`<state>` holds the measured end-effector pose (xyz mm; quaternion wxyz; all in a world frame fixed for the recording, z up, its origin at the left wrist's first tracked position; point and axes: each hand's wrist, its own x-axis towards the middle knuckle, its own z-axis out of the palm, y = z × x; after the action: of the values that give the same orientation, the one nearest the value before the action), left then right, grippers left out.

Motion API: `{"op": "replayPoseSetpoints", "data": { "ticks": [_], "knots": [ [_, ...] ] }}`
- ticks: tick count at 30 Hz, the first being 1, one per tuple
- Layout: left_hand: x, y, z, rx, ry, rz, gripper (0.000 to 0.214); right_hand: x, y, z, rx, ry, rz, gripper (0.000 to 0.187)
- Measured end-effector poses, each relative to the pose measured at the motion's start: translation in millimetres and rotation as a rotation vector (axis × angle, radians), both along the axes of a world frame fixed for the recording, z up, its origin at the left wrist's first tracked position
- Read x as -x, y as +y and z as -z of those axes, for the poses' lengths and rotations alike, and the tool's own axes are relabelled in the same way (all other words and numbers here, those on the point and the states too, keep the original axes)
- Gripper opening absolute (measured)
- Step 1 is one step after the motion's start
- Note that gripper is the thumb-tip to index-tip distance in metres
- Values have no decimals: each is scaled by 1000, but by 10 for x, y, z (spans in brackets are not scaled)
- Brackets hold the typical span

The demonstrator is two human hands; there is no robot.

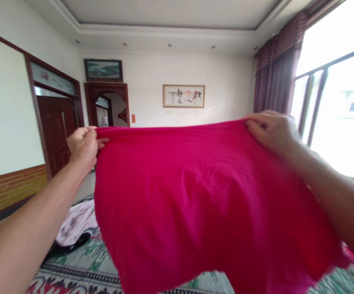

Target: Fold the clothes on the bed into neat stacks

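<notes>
A pair of magenta pants (177,196) hangs spread out in front of me, held up by its straight top edge. My left hand (85,143) pinches the upper left corner, with some fingers behind the cloth. At the upper right corner, my right hand (270,126) grips the same edge between thumb and fingers. The top edge is pulled taut between both hands, while creases run through the middle. A gap at the bottom parts the two legs, whose lower ends are blurred and partly out of view.
Below is a patterned green and red bedspread (85,261). Pale pink clothing (80,222) lies on it at the left, beside a dark item (77,241). A window (342,94) with a purple curtain (271,73) is on the right; a dark red door (57,126) is on the left.
</notes>
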<state>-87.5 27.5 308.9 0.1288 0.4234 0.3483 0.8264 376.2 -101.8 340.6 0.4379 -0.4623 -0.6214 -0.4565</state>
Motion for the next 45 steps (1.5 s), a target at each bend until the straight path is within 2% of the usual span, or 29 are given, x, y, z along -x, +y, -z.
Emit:
{"op": "replayPoseSetpoints", "data": {
  "ticks": [2,5,7,9,11,15,19,21,24,27,32,34,37,39,40,42,45],
  "knots": [
    [-44,134,389,186,67,-8,23,-70,267,371,263,3,-45,29],
    [-59,287,1061,431,186,30,22,-155,611,1095,673,72,6,33],
    [-41,352,1462,568,240,39,21,-202,761,1550,836,124,16,35],
    [-20,395,1753,641,271,52,21,-244,849,1885,986,209,-9,40],
    [-11,415,1912,672,278,69,21,-279,885,2064,1111,282,-71,44],
    [-11,390,1946,680,248,107,20,-337,819,2081,1289,325,-165,42],
    [53,299,1941,702,258,218,15,-465,629,2081,1413,207,-270,31],
    [111,242,2001,745,271,305,13,-546,524,2159,1412,163,-278,28],
    [187,155,2143,827,286,409,11,-601,388,2316,1324,177,-166,29],
    [226,80,2273,909,265,438,10,-499,294,2459,1293,186,-124,29],
    [265,24,2386,969,225,439,11,-50,228,2681,1441,91,-226,25],
    [278,25,2408,970,217,447,12,145,219,2770,1380,93,-167,23],
    [280,22,2421,973,203,447,12,369,215,2870,1286,99,-8,32],
    [275,5,2413,977,199,434,12,444,212,2887,1279,65,54,22],
    [275,-8,2405,979,203,426,12,456,207,2873,1269,59,76,19],
    [287,-42,2376,989,225,423,12,421,185,2796,1221,84,121,29],
    [333,-85,2307,1001,269,472,14,245,133,2579,1061,181,175,33]
  ]
}}
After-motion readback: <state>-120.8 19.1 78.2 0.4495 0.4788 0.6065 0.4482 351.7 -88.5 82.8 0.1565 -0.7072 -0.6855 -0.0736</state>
